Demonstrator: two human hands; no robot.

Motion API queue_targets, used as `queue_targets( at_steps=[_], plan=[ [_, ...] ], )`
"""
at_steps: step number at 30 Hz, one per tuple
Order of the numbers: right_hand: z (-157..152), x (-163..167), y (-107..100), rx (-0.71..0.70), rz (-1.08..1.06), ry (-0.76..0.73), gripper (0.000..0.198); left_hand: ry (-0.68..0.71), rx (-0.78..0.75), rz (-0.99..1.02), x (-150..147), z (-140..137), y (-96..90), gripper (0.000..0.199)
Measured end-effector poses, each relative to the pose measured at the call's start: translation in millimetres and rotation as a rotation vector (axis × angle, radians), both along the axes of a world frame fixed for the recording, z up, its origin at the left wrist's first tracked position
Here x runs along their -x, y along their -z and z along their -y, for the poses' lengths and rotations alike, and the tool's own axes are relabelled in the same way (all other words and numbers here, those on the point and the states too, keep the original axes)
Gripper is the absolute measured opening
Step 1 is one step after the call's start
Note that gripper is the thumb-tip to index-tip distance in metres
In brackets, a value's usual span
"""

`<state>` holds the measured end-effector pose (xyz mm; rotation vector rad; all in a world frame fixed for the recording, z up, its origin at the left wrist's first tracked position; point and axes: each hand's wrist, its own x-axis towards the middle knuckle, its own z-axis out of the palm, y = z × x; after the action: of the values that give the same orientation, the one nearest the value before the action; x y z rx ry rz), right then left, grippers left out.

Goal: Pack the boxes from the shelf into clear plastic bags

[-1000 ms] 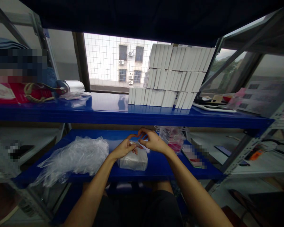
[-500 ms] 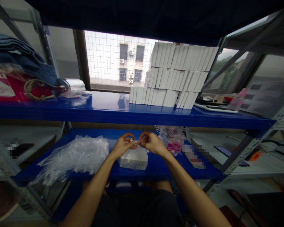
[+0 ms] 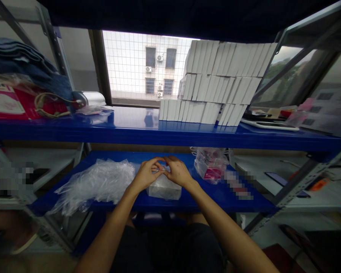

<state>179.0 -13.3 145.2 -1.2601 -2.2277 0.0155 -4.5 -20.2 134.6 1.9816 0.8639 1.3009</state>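
A white box (image 3: 164, 189) in clear plastic, which looks like a thin bag, lies on the lower blue shelf in front of me. Over its far side, my left hand (image 3: 148, 173) is closed with thumb and fingers pinched on a small end of the plastic bag. My right hand (image 3: 176, 170) meets it from the right, its fingers also pinched on the bag. The fingertips of both hands touch, and they hide most of the gathered plastic. A heap of clear plastic bags (image 3: 102, 184) spreads to the left of my hands.
Stacked white boxes (image 3: 216, 83) stand on the upper blue shelf (image 3: 130, 132), above and behind my hands. Pink-and-white packs in plastic (image 3: 211, 167) sit to the right, beside a blurred-out object (image 3: 238, 185). Metal shelf posts (image 3: 263, 220) rise at the sides.
My hands have drawn closer together, from slightly apart to fingertips touching. The view has shifted a little; the box and the heap stay on the shelf.
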Motion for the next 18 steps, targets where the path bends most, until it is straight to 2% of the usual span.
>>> queue_targets(
  at_steps=[2,4,9,14,16,18],
  plan=[
    [-8,-1,6,0.013,-0.015,-0.136,0.03,-0.039,-0.122,-0.081,2,0,2.5,0.035],
    [-14,-2,12,0.083,-0.08,-0.205,0.026,-0.115,-0.242,-0.151,4,-3,9.0,0.035],
    [-20,-9,23,0.2,-0.328,-0.182,0.019,-0.269,-0.456,-0.27,6,-11,29.0,0.034],
    [-22,-16,31,0.471,-0.731,-0.262,0.037,-0.281,-0.441,-0.297,5,-10,34.3,0.036],
    [-23,-19,34,0.508,-0.762,-0.222,0.038,-0.256,-0.375,-0.286,3,-8,33.8,0.036],
    [-23,-25,36,0.459,-0.684,-0.155,0.032,-0.23,-0.273,-0.271,4,-4,34.4,0.04]
  ],
)
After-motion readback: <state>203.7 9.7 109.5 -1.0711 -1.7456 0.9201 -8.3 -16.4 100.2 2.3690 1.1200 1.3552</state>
